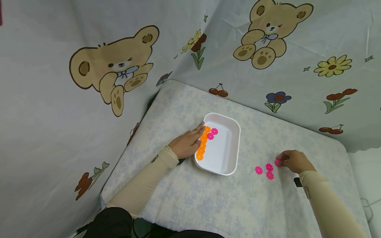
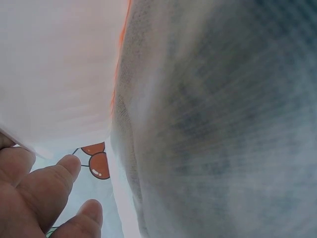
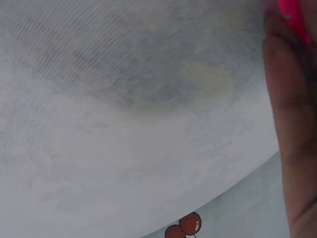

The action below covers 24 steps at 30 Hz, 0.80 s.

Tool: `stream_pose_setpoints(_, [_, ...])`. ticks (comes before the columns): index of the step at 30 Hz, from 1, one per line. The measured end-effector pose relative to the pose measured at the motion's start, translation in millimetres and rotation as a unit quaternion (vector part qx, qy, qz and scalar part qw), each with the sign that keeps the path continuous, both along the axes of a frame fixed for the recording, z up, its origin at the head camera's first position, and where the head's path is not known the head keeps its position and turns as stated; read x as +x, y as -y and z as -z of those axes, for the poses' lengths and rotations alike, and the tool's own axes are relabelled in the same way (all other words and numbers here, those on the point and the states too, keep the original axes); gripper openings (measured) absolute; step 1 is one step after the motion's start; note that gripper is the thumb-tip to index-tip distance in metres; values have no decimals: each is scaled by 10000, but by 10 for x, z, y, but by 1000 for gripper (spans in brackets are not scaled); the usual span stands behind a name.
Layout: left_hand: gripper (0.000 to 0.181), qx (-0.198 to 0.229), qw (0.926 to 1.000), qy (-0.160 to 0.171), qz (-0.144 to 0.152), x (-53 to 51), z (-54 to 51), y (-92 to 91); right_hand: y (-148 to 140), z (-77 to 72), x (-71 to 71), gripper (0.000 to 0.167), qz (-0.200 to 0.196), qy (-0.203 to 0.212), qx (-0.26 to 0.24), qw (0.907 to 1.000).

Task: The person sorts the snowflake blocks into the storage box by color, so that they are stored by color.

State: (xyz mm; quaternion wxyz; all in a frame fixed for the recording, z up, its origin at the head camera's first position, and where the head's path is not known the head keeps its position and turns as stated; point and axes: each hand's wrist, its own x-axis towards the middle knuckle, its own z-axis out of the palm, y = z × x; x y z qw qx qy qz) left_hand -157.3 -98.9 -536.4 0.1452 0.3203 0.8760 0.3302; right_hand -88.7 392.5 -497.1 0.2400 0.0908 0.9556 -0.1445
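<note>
Across the cloth-covered desk (image 1: 184, 198), three pink scalloped discs (image 1: 258, 170) lie loose; the right hand (image 1: 296, 162) pinches a fourth disc (image 1: 278, 163). The left hand's (image 1: 185, 144) outstretched fingers touch one white rectangular tray (image 1: 221, 153) holding two more and several orange discs (image 1: 203, 140). Bear-print fabric (image 1: 44, 132) hangs around us.

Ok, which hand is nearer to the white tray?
Left. The left hand is at the left rim of the white tray; the right hand is well off to the tray's right over the table, pinching a pink flower-shaped piece.
</note>
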Motion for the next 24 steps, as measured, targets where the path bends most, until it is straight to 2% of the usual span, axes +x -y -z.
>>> stream_pose_setpoints(8, [60,-5,10000,3,-32,1,2,-2,121,-48,-96,24,-118,104,-207,9997])
stream_pose_setpoints(24, [61,-6,10000,11,-18,0,-17,-7,446,-46,-341,16,-622,-68,-267,9977])
